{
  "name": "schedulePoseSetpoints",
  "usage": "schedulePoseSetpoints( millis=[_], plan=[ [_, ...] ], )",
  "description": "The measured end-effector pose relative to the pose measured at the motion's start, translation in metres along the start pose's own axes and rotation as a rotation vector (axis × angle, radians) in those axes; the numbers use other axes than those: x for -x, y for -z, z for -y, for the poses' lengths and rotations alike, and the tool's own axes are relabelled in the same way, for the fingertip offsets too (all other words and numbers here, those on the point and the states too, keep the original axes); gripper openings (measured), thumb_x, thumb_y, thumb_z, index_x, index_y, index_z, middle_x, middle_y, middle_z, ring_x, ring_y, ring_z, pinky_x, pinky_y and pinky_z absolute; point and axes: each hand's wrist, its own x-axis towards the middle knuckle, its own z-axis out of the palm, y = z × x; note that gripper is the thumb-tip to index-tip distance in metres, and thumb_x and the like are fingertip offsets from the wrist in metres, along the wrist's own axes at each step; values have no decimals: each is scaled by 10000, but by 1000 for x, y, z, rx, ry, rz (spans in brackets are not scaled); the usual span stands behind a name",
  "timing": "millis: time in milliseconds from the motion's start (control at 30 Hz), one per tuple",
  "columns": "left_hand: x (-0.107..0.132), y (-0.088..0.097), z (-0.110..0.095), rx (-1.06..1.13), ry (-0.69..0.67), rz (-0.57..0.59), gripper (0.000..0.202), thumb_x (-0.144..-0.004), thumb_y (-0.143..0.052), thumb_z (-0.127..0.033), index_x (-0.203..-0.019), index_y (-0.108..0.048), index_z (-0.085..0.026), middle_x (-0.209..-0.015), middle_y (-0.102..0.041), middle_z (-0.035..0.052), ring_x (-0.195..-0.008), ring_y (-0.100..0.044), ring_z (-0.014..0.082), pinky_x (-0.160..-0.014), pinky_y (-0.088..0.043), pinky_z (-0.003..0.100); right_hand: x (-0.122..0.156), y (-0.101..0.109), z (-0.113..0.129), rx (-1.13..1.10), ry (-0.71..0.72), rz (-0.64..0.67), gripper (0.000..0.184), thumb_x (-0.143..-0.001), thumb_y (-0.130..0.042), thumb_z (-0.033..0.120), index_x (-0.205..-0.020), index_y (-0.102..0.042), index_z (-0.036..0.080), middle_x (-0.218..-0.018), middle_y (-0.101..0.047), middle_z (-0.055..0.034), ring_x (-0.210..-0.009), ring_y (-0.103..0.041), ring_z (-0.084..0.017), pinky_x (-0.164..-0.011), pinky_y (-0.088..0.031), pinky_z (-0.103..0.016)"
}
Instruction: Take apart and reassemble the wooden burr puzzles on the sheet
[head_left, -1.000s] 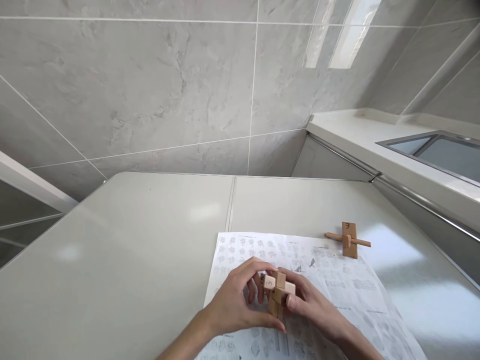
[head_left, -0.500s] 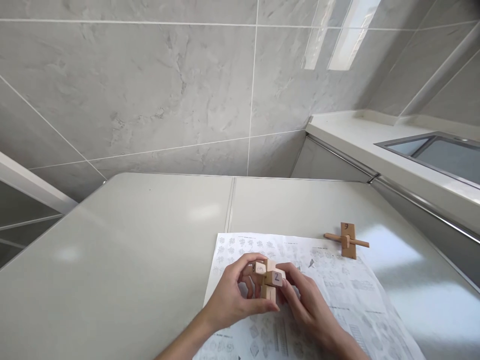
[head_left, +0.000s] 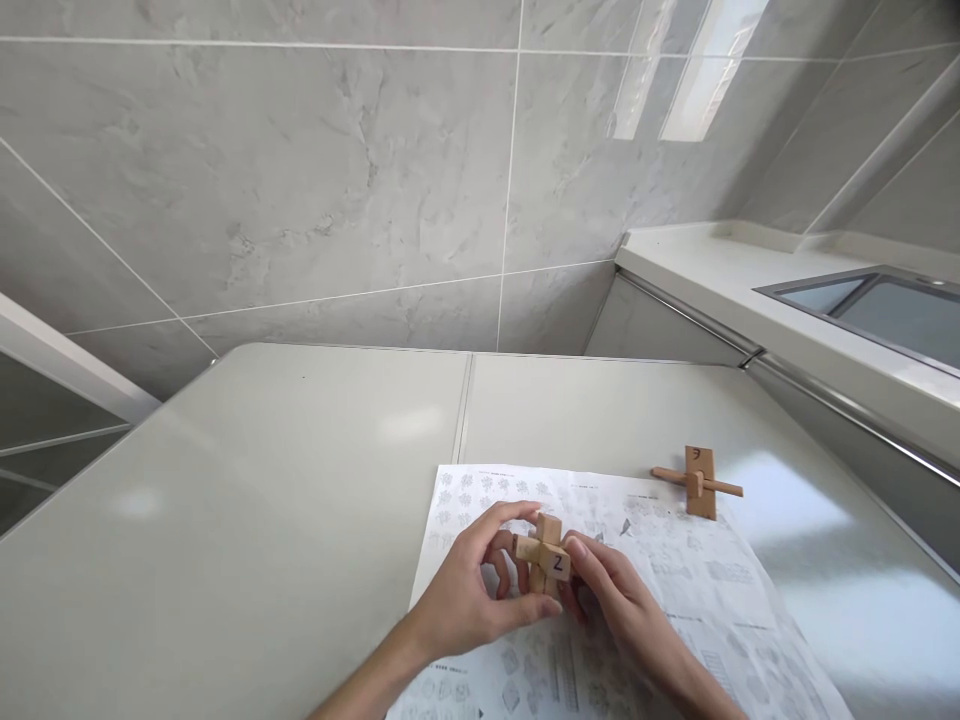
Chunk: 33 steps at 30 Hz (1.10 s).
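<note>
Between my two hands is a small wooden burr puzzle (head_left: 549, 553) of interlocking blocks, with a handwritten "2" or "Z" on the block end facing me. My left hand (head_left: 487, 580) curls around its left side, index finger at the top and thumb along the bottom. My right hand (head_left: 611, 590) grips the right side, its thumb beside the marked block and the other fingers partly hidden behind. Beneath both hands lies a large printed instruction sheet (head_left: 712, 600) with small diagrams.
At the sheet's upper right edge sits another wooden puzzle (head_left: 700, 484), a marked flat piece crossed by a stick. Everything rests on a pale table (head_left: 262, 520) with a seam. A counter with a sink (head_left: 892, 300) stands to the right, and a grey tiled wall (head_left: 300, 180) behind.
The puzzle has turned and tilted slightly in my hands, so the left block shows its side more. My right thumb has shifted up beside the marked block.
</note>
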Motion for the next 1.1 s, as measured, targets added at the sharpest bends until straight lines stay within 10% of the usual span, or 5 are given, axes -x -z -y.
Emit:
schedulePoseSetpoints(
  millis=[233,567,1100],
  plan=[
    [-3,0,3,-2,67,-147,619,-925,-773,-500,-1450,-503,-316,-1385,-617,83,-699,-544,86,-704,-479,267,-9,11,-3,-551,-156,-116,549,-1003,-591,658,-705,-598,197,-615,-501,31,-472,-389,-97,-486,-351,-254],
    [-6,0,5,-100,71,-134,429,-977,-674,-535,-1291,-591,-255,-912,-652,10,-644,-535,121,-651,-449,270,-28,45,-17,-905,-34,-409,279,-942,-797,428,-919,-645,194,-705,-453,68,-518,-410,-65,-437,-449,-162],
    [-6,6,15,-118,-48,-123,284,-995,-629,-386,-1214,-629,-205,-1204,-697,90,-742,-679,133,-654,-512,259,-21,62,-19,-1164,-8,-383,95,-1011,-653,294,-987,-589,230,-721,-434,60,-453,-394,-68,-315,-430,-118]
  ],
)
